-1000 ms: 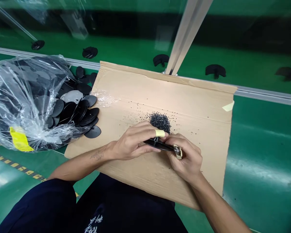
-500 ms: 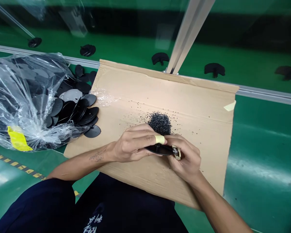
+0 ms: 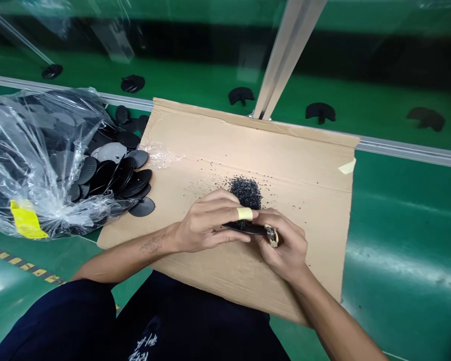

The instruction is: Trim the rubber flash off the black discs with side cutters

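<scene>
My left hand (image 3: 206, 223) is closed around a flat black plastic disc (image 3: 248, 228), held edge-on over a sheet of cardboard (image 3: 285, 165). A strip of yellow tape wraps its index finger. My right hand (image 3: 285, 245) is closed on a small tool with a pale handle (image 3: 272, 235), pressed against the disc's rim. Just beyond the fingers lies a small heap of black shavings (image 3: 245, 192), with loose specks scattered around it.
A clear plastic bag (image 3: 33, 160) with a yellow label spills several black discs (image 3: 128, 175) at the left. Behind a metal rail (image 3: 409, 150), a green conveyor belt carries black parts (image 3: 320, 111). A slanted metal bar (image 3: 281, 50) rises behind the cardboard. My dark-trousered legs are below.
The hands have stayed together on the disc with only small shifts of the fingers. The view has drifted slightly, and the parts on the belt have moved a little to the left.
</scene>
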Action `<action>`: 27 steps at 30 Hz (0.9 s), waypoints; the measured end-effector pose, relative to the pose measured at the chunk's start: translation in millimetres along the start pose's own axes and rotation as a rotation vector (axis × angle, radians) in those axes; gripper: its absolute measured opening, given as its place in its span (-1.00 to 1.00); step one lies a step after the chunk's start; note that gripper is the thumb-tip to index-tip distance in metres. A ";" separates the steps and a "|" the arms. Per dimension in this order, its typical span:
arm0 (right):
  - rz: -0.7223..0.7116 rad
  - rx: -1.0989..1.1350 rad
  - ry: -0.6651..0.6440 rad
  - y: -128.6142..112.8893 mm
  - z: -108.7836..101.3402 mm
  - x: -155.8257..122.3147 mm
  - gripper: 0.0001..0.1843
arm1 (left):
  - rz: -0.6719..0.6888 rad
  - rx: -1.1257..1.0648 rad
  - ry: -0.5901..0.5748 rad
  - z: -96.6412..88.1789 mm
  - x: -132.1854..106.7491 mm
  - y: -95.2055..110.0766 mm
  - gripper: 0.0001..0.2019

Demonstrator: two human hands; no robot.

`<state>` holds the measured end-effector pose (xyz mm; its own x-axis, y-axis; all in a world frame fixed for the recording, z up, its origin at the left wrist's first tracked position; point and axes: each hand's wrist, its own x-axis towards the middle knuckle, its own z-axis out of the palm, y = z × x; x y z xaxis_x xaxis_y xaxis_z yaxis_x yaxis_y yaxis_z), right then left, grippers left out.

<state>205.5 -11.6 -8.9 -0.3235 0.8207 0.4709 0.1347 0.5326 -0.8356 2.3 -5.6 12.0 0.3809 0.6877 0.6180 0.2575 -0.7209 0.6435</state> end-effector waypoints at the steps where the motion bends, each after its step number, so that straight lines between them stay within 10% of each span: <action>1: 0.011 -0.001 0.000 -0.6 -0.7 0.5 -0.80 | -0.024 -0.017 -0.014 -0.3 0.2 -0.3 -0.72; 27: -0.191 -0.602 -0.239 12.2 -27.9 6.0 -0.84 | -0.134 -0.048 -0.149 -4.0 -4.5 -9.4 -0.83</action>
<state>231.4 5.6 -8.4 -0.5826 0.6691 0.4614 0.5305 0.7431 -0.4079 -5.4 -1.6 5.0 0.4738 0.7545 0.4541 0.2733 -0.6162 0.7387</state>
